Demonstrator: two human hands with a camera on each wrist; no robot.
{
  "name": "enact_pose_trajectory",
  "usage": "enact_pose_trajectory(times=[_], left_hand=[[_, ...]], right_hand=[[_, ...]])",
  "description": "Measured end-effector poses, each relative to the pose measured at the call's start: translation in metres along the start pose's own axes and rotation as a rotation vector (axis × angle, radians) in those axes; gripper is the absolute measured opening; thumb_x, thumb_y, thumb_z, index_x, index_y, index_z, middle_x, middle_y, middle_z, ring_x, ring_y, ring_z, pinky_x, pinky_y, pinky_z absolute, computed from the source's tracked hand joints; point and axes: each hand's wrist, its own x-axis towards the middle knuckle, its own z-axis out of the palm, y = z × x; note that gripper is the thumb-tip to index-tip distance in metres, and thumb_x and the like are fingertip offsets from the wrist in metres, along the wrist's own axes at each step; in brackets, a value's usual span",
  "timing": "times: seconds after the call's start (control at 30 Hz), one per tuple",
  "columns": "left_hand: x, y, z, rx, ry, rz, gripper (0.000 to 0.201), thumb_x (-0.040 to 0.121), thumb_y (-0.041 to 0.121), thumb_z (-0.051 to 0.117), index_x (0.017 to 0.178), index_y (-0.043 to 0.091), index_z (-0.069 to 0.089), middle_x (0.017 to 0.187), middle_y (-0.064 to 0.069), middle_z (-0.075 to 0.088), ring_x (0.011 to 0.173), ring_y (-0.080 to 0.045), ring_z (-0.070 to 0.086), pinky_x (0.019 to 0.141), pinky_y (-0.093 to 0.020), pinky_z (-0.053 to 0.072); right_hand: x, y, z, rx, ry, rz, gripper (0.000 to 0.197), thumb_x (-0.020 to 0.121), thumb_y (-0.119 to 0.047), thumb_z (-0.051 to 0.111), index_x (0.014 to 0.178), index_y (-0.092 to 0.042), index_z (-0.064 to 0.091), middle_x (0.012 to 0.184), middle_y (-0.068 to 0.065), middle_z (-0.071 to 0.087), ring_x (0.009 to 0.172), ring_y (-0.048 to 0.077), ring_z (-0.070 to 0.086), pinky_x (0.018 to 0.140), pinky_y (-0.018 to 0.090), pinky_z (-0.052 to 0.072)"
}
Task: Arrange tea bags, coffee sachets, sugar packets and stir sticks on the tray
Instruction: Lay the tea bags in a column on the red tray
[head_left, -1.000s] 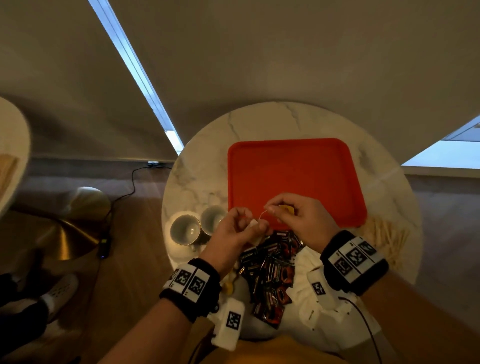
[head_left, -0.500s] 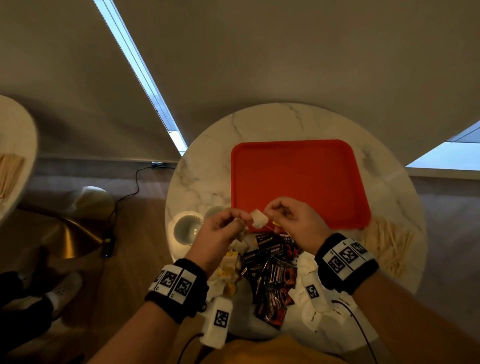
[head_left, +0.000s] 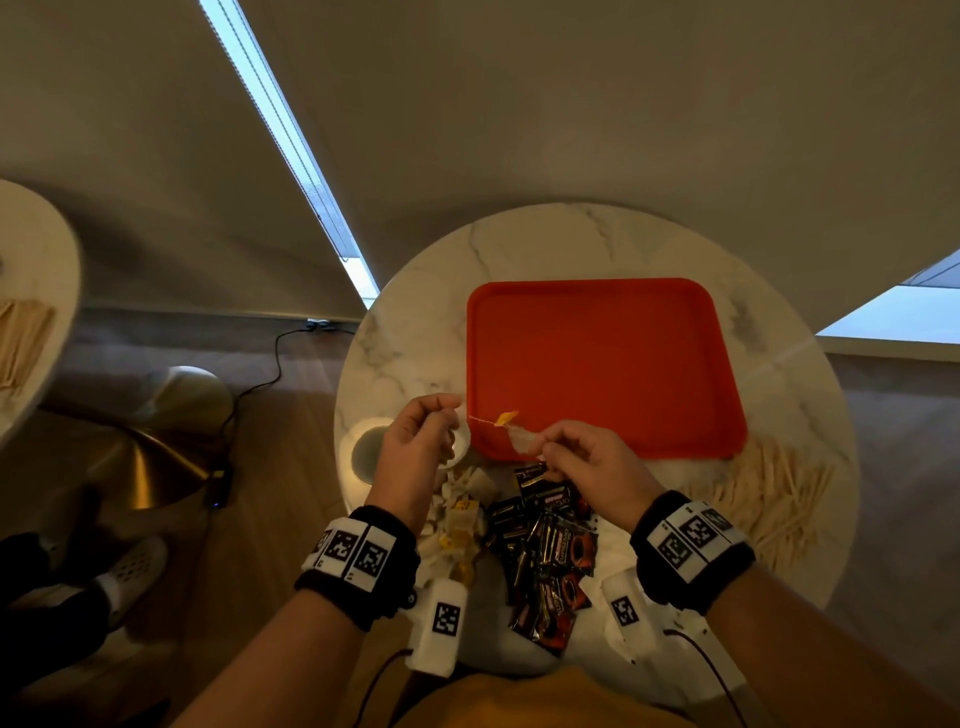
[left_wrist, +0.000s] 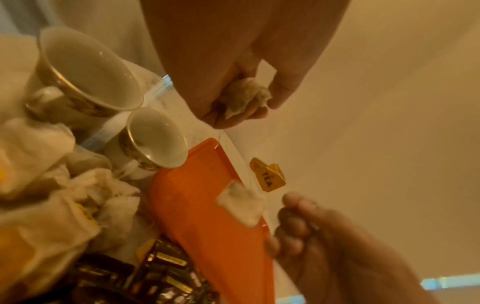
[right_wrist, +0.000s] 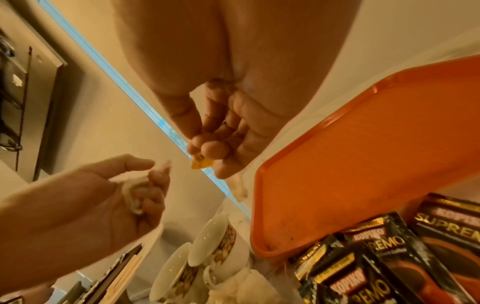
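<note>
The red tray (head_left: 602, 364) lies bare on the round marble table (head_left: 519, 244). Just in front of its near left corner, my left hand (head_left: 441, 421) grips a crumpled tea bag (left_wrist: 244, 98). My right hand (head_left: 545, 441) pinches a second tea bag (head_left: 522, 441) over the tray's near edge. That bag's yellow tag (head_left: 506, 417) hangs free above it, and a thin string runs from the tag toward my left hand. Below my hands lie a heap of tea bags (head_left: 457, 514) and dark coffee sachets (head_left: 545, 545). Wooden stir sticks (head_left: 769, 493) are piled at the right.
Two white cups (left_wrist: 88, 76) with gold rims stand left of the tray, beside my left hand. The table's rim is close on the left and near side. Another table (head_left: 36, 291) with sticks stands far left. A cable runs along the floor.
My hands have drawn apart, the left one going left toward the cups. The string now stretches between them, and the yellow tag has come out of my right hand's grip.
</note>
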Motion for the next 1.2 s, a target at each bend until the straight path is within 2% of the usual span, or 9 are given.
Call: enact_pose_trajectory(times=[0.13, 0.3, 0.4, 0.53, 0.63, 0.77, 0.87, 0.97, 1.2], left_hand=[[0.0, -0.011, 0.003, 0.299, -0.206, 0.023, 0.021, 0.099, 0.034, 0.063, 0.112, 0.019, 0.07, 0.104, 0.005, 0.073, 0.095, -0.008, 0.07, 0.076, -0.02, 0.053], [0.0, -0.02, 0.003, 0.605, -0.285, 0.089, 0.013, 0.099, 0.033, 0.062, 0.098, 0.023, 0.07, 0.093, 0.008, 0.074, 0.087, -0.004, 0.069, 0.08, -0.024, 0.054], [-0.001, -0.02, 0.002, 0.621, -0.196, 0.066, 0.017, 0.103, 0.033, 0.056, 0.096, 0.02, 0.066, 0.085, 0.005, 0.069, 0.079, -0.011, 0.065, 0.067, -0.016, 0.046], [0.0, -0.016, 0.001, 0.524, -0.04, 0.103, 0.013, 0.102, 0.034, 0.056, 0.101, 0.022, 0.062, 0.092, 0.001, 0.066, 0.084, -0.016, 0.064, 0.068, -0.022, 0.047], [-0.004, -0.013, 0.013, 0.497, -0.238, 0.157, 0.026, 0.096, 0.034, 0.067, 0.12, 0.026, 0.063, 0.107, 0.007, 0.065, 0.091, -0.004, 0.065, 0.074, -0.019, 0.055], [-0.001, -0.015, 0.032, 0.527, -0.487, 0.174, 0.045, 0.087, 0.038, 0.076, 0.129, 0.037, 0.06, 0.123, 0.015, 0.067, 0.111, -0.004, 0.064, 0.098, -0.034, 0.056], [-0.002, -0.01, 0.041, 0.427, -0.532, 0.108, 0.027, 0.089, 0.03, 0.077, 0.114, 0.03, 0.07, 0.109, 0.004, 0.075, 0.096, -0.013, 0.071, 0.086, -0.037, 0.061], [-0.004, -0.007, 0.044, 0.343, -0.518, 0.135, 0.015, 0.095, 0.022, 0.07, 0.11, 0.018, 0.071, 0.102, 0.0, 0.077, 0.08, -0.006, 0.068, 0.068, -0.022, 0.053], [-0.011, -0.003, 0.042, 0.151, -0.481, 0.054, 0.023, 0.102, 0.025, 0.056, 0.119, 0.01, 0.055, 0.105, -0.006, 0.077, 0.078, -0.012, 0.067, 0.059, -0.018, 0.046]], right_hand=[[0.001, -0.014, 0.0, 0.017, 0.038, -0.094, 0.012, 0.099, -0.025, 0.061, 0.099, -0.026, 0.073, 0.092, -0.005, 0.072, 0.082, 0.015, 0.068, 0.074, 0.032, 0.059], [0.004, -0.019, -0.004, 0.021, 0.163, -0.123, 0.014, 0.101, -0.025, 0.058, 0.098, -0.021, 0.072, 0.087, -0.015, 0.072, 0.079, -0.004, 0.065, 0.073, 0.013, 0.048], [0.007, -0.011, -0.009, 0.015, 0.271, -0.103, 0.014, 0.101, -0.025, 0.057, 0.099, -0.021, 0.07, 0.098, -0.011, 0.072, 0.095, 0.0, 0.065, 0.084, 0.02, 0.049], [0.007, -0.007, -0.013, 0.028, 0.268, -0.064, 0.014, 0.101, -0.02, 0.057, 0.094, -0.018, 0.069, 0.073, -0.012, 0.067, 0.071, 0.004, 0.063, 0.076, 0.022, 0.047], [0.004, -0.02, -0.009, 0.065, 0.176, -0.075, 0.014, 0.101, -0.019, 0.058, 0.095, -0.014, 0.069, 0.076, 0.0, 0.073, 0.075, 0.009, 0.069, 0.082, 0.02, 0.049], [0.003, -0.041, -0.007, 0.126, 0.096, -0.106, 0.014, 0.101, -0.02, 0.059, 0.1, -0.01, 0.068, 0.08, 0.005, 0.075, 0.068, 0.012, 0.066, 0.067, 0.023, 0.052], [0.006, -0.051, -0.012, 0.171, 0.139, -0.128, 0.015, 0.1, -0.018, 0.059, 0.099, -0.007, 0.069, 0.081, 0.006, 0.075, 0.066, 0.009, 0.065, 0.065, 0.019, 0.051], [0.01, -0.054, -0.02, 0.21, 0.189, -0.135, 0.016, 0.1, -0.018, 0.059, 0.1, -0.006, 0.07, 0.083, 0.007, 0.076, 0.068, 0.011, 0.065, 0.065, 0.022, 0.053], [0.022, -0.046, -0.034, 0.184, 0.381, -0.093, 0.015, 0.097, -0.025, 0.063, 0.101, -0.013, 0.071, 0.088, 0.003, 0.071, 0.072, 0.012, 0.065, 0.069, 0.028, 0.058]])
